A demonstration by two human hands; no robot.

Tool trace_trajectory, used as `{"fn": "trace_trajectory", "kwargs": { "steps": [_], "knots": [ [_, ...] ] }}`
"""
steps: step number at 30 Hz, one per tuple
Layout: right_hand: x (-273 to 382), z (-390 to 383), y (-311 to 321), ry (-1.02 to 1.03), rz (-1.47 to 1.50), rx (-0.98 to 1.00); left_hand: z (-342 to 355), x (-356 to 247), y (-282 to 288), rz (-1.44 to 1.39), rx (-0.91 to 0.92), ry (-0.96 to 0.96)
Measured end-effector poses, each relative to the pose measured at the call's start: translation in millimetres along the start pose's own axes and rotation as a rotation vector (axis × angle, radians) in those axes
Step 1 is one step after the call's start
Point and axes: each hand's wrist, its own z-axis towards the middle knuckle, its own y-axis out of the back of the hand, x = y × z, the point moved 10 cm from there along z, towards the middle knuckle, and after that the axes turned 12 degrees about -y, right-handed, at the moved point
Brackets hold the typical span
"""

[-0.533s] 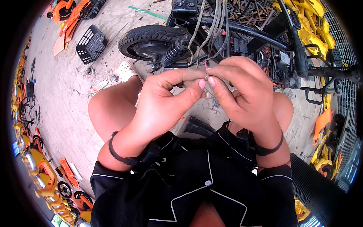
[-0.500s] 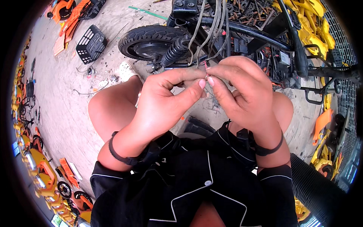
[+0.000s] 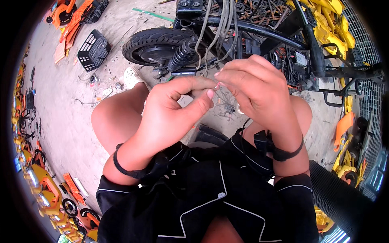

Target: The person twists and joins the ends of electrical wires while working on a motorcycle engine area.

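My left hand point(image 3: 174, 109) and my right hand point(image 3: 255, 89) meet fingertip to fingertip in front of my knees. Between them they pinch a small thin piece point(image 3: 216, 86), too small to identify. My left thumb and forefinger close on it from the left, while my right fingers curl over it from the right. Both wrists wear black bands. Just beyond the hands stands a stripped black scooter frame point(image 3: 259, 30) with a hanging bundle of grey cables point(image 3: 221, 24) and a small black wheel point(image 3: 148, 42).
A black plastic basket point(image 3: 92, 48) and orange plastic parts point(image 3: 73, 14) lie on the concrete floor at the far left. Yellow body panels point(image 3: 332, 20) are piled at the upper right. Yellow and orange ride-on toys point(image 3: 44, 190) line the left edge. Small bits point(image 3: 229, 107) litter the ground.
The pinched fingertips have dropped slightly toward me. Both hands keep the same hold on the small piece.
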Motion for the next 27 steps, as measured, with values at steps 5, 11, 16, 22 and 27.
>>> {"fn": "trace_trajectory", "kwargs": {
  "steps": [5, 11, 16, 22, 27],
  "knots": [
    [1, -1, 0, 0.012, -0.029, -0.017, -4, 10, -4, -0.155, 0.038, 0.117],
    [-4, 0, -3, 0.017, 0.11, -0.004, -4, 8, -6, -0.339, 0.016, 0.135],
    [-13, 3, -9, -0.112, 0.254, 0.03, -3, 11, -6, -0.379, 0.011, 0.176],
    [-18, 3, 4, -0.301, 0.335, -0.021, -4, 13, 0, -0.314, -0.036, 0.157],
    [-3, 3, 4, -0.169, 0.235, -0.034, -2, 9, 0, -0.247, -0.072, 0.071]
  ]
}}
